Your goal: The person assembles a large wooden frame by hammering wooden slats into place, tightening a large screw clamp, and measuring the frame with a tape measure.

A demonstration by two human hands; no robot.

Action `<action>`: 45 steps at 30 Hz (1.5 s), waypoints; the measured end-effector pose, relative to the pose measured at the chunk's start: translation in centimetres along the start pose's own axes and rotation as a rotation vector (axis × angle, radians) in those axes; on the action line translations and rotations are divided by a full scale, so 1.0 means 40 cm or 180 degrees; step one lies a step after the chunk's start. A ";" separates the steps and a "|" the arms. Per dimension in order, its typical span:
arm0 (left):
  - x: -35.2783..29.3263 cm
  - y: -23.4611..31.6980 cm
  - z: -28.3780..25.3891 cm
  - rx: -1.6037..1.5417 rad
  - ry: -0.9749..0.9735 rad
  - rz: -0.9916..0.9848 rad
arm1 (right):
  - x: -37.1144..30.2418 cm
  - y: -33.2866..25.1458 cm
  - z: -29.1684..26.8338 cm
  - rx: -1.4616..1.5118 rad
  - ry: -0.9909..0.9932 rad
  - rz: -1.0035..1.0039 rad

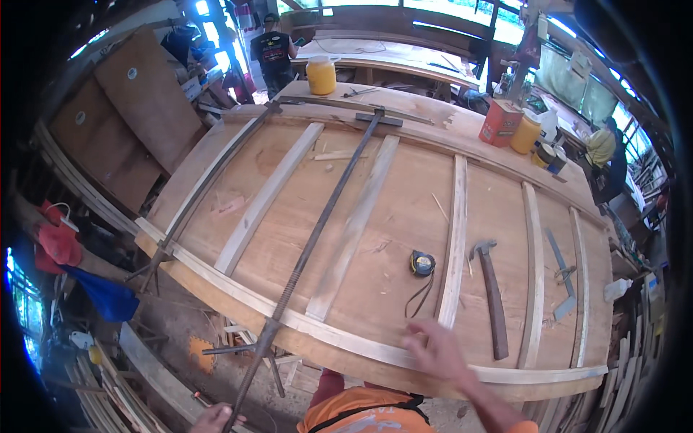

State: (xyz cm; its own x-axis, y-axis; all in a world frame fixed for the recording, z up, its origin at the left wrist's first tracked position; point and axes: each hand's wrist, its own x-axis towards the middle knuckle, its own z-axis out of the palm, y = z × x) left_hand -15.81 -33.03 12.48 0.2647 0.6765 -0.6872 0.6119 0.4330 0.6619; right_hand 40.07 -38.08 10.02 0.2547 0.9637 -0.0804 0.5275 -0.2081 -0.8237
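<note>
My left hand (211, 418), at the lower edge, closes round the near end of a long metal bar clamp (312, 242). The clamp lies across a wooden frame of pale slats, from its far rail (433, 141) to its near rail (346, 345). Its screw end and cross handle (232, 350) stick out past the near edge. Over the near rail, my right hand (437, 350) hovers or rests with fingers loosely apart, holding nothing; contact is hard to tell. Close by lie a tape measure (422, 263) with a strap and a claw hammer (492, 299).
A second bar clamp (209, 177) spans the frame's left side. A sliding bevel-like metal tool (561, 278) lies at the right. Yellow jug (321, 76), red tin (500, 123) and other containers stand along the far side. Two people work behind; plywood sheets (137, 94) lean at left.
</note>
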 end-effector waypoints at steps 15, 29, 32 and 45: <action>0.039 0.081 0.178 0.1470 0.1918 0.0306 | -0.008 0.409 -0.317 -0.1951 0.1251 0.0869; 0.004 -0.069 0.165 0.1521 0.2387 0.0303 | 0.334 0.093 -0.440 0.0389 0.1285 0.0394; -0.001 -0.034 0.182 0.1285 0.2401 0.0288 | 0.659 0.055 -0.412 -0.0154 0.1252 -0.0213; -0.024 -0.037 0.174 0.1749 0.2326 0.0139 | 1.281 0.145 -0.257 -0.1098 0.0483 0.0076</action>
State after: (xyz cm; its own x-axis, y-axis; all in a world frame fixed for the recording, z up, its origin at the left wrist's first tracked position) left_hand -11.78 -38.46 10.08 -0.1272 0.9753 -0.1806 0.9305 0.1804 0.3188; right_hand 64.50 8.36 6.88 0.3737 0.9275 0.0082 0.7553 -0.2992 -0.5830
